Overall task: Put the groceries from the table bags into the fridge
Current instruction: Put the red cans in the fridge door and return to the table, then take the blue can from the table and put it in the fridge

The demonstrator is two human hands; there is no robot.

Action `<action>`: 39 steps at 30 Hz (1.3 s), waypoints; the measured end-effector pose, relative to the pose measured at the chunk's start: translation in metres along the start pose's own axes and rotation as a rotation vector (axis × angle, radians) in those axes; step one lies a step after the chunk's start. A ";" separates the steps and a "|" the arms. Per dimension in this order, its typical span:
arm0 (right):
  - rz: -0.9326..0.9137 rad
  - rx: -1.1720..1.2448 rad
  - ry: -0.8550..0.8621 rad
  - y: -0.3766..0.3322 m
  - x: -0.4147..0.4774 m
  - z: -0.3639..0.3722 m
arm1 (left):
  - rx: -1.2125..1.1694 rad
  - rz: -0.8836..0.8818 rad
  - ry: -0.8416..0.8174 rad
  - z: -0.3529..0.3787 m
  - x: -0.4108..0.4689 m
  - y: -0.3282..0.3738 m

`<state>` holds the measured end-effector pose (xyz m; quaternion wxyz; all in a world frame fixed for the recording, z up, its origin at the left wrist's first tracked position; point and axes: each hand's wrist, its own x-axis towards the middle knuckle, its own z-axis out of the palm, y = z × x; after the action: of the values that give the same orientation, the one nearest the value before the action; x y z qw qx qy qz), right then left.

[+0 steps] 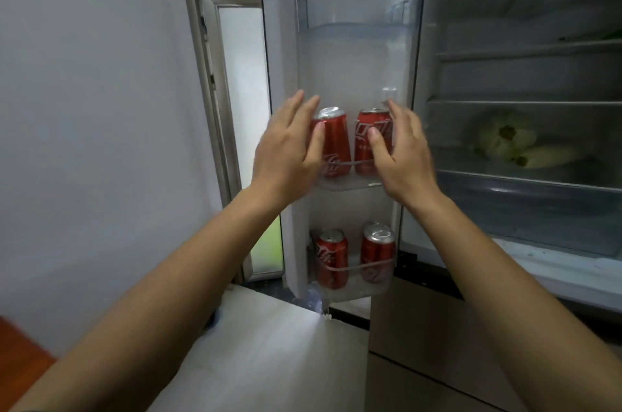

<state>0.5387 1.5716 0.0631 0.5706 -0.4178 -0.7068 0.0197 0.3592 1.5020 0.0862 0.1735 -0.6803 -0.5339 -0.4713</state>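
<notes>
The fridge door (353,68) stands open in front of me. Two red cola cans stand side by side on its middle door shelf (350,184), the left can (336,142) and the right can (361,150). My left hand (289,149) is at the left can with fingers spread and the thumb lying across its side. My right hand (404,155) is at the right can, fingers apart, thumb over its front. Neither hand wraps a can. Two more red cans (331,258) (377,251) stand on the lower door shelf.
A clear upper door bin (356,7) holds nothing visible. To the right the fridge interior shows glass shelves, pale green vegetables (505,138) and a crisper drawer (538,206). A doorway (242,108) lies left of the door; a reddish-brown furniture corner (16,354) is at lower left.
</notes>
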 end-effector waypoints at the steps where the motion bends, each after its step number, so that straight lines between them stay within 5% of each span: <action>1: -0.027 -0.001 0.057 -0.004 -0.011 0.004 | 0.039 0.007 0.052 -0.008 -0.013 -0.005; 7: -0.151 0.057 0.157 -0.011 -0.116 0.076 | 0.220 -0.242 0.037 -0.037 -0.153 -0.065; 14: -0.174 0.126 -0.349 -0.081 -0.253 0.201 | 0.587 -0.615 -0.212 -0.133 -0.321 -0.138; 30: -0.500 0.308 -0.781 -0.491 -0.477 0.382 | 0.865 -1.041 0.010 -0.533 -0.558 -0.256; 39: -0.633 0.370 -0.969 -0.620 -0.579 0.465 | 0.896 -1.210 0.142 -0.668 -0.640 -0.338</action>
<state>-0.1966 1.0224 -0.2435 0.2251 -0.0246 -0.9609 0.1593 -0.2367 0.7727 -0.2017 0.1785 -0.1007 -0.9423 -0.2649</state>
